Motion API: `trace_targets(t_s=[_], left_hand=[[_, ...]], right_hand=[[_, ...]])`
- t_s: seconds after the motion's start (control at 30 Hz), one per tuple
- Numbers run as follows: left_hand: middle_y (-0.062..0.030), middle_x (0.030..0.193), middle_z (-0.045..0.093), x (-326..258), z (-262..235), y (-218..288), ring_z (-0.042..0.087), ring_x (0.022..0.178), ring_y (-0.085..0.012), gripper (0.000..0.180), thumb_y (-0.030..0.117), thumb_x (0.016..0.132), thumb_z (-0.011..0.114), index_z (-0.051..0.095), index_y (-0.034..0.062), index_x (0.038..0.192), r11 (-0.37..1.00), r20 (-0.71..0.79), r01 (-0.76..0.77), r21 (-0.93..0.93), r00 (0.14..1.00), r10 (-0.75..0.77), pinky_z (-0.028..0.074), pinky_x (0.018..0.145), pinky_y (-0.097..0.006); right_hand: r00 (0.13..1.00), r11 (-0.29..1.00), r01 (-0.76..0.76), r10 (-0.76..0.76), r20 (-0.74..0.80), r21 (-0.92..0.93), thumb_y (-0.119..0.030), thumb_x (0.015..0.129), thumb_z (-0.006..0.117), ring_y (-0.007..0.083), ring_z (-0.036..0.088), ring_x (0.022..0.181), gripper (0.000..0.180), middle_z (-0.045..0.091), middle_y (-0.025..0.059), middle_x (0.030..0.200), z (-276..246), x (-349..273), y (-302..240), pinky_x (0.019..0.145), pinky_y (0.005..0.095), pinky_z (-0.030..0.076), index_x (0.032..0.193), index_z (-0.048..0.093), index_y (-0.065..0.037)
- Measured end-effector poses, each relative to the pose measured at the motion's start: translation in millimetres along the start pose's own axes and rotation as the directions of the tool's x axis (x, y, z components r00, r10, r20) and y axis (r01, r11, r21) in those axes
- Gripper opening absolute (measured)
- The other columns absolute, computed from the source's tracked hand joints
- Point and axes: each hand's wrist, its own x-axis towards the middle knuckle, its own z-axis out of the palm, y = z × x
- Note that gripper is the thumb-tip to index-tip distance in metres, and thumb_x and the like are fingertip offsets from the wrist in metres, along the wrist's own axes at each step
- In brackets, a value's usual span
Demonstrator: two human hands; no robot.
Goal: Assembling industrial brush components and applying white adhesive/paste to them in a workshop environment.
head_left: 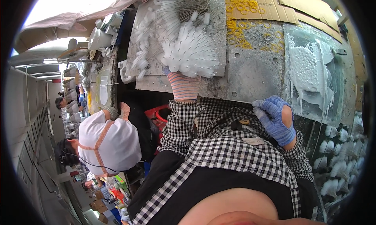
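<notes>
1. Gloved hands: the left hand (184, 85), in striped knit, meets the near edge of the white bristly bundle (192, 52); its fingers are mostly hidden there, so I cannot tell how firmly they close. The right hand (277, 122), in blue, is loosely curled near the front edge of the tabletop (219, 87); whether it pinches anything is unclear.
2. That bundle fans over the tabletop's left part, near loose thin stems (192, 9).
3. It looks light and springy, its tips probably easy to bend or smear; gathering it at the narrow near end seems safest.
</notes>
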Motion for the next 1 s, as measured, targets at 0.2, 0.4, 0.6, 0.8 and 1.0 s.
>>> trace_targets(t_s=[0.2, 0.4, 0.6, 0.8, 1.0], left_hand=[[-0.008, 0.139, 0.056, -14.3, 4.5, -2.0, 0.052, 0.126, -0.0291, 0.063, 0.058, 0.093, 0.046, 0.054, 0.0125, 0.136, 0.958, 0.161, -0.242, 0.156, 0.963, 0.217, 0.042, 0.107, -0.049], [-0.008, 0.125, 0.064, -29.9, -5.9, 24.7, 0.063, 0.106, -0.026, 0.055, 0.052, 0.095, 0.057, 0.054, 0.0147, 0.135, 0.981, 0.073, -0.039, -0.19, 0.996, 0.054, 0.052, 0.095, -0.044], [-0.0031, 0.092, 0.066, -73.9, -29.8, 30.1, 0.063, 0.077, -0.0167, 0.033, 0.038, 0.098, 0.059, 0.065, 0.0095, 0.114, 0.929, -0.144, -0.158, 0.334, 0.966, 0.216, 0.053, 0.068, -0.033], [-0.003, 0.096, 0.065, -97.7, -47.6, 24.4, 0.066, 0.079, -0.0145, 0.032, 0.024, 0.094, 0.07, 0.059, 0.0056, 0.117, 0.857, -0.047, -0.493, -0.15, 0.869, 0.492, 0.058, 0.067, -0.032], [-0.0026, 0.106, 0.068, -139.2, -99.5, 41.7, 0.067, 0.095, -0.0139, 0.031, 0.015, 0.093, 0.071, 0.058, 0.0067, 0.119, 0.766, -0.042, -0.641, -0.049, 0.767, 0.64, 0.057, 0.084, -0.029]], right_hand=[[1.0, 1.0, 0.001, -0.001, 0.008, -0.018, -0.005, 0.077, 0.075, 0.025, 0.064, 0.067, 0.016, 0.067, 0.0097, 0.075, 2.3, -2.5, 1.6, 0.063, 0.035, 0.05, 0.092, 0.074, -0.003], [0.996, 1.0, 0.018, -0.017, 0.083, -0.007, -0.005, 0.077, 0.075, 0.0254, 0.063, 0.067, 0.015, 0.067, 0.0104, 0.076, 7.4, 10.5, -4.1, 0.063, 0.0352, 0.049, 0.093, 0.073, -0.004], [0.991, 0.994, 0.023, -0.009, 0.132, -0.104, -0.003, 0.08, 0.072, 0.0276, 0.061, 0.07, 0.013, 0.065, 0.0119, 0.079, 21.0, -11.7, -3.0, 0.066, 0.0356, 0.048, 0.093, 0.071, -0.004], [0.977, 0.999, -0.051, 0.046, 0.209, 0.02, -0.005, 0.086, 0.07, 0.0171, 0.056, 0.066, 0.01, 0.062, 0.0079, 0.076, 15.2, -30.5, 23.8, 0.063, 0.0295, 0.044, 0.095, 0.071, 0.0], [0.924, 0.999, -0.03, 0.018, 0.381, 0.026, -0.007, 0.089, 0.069, 0.0124, 0.053, 0.065, 0.013, 0.063, 0.0056, 0.076, 27.9, -13.7, 26.8, 0.06, 0.0265, 0.041, 0.098, 0.072, 0.001]])
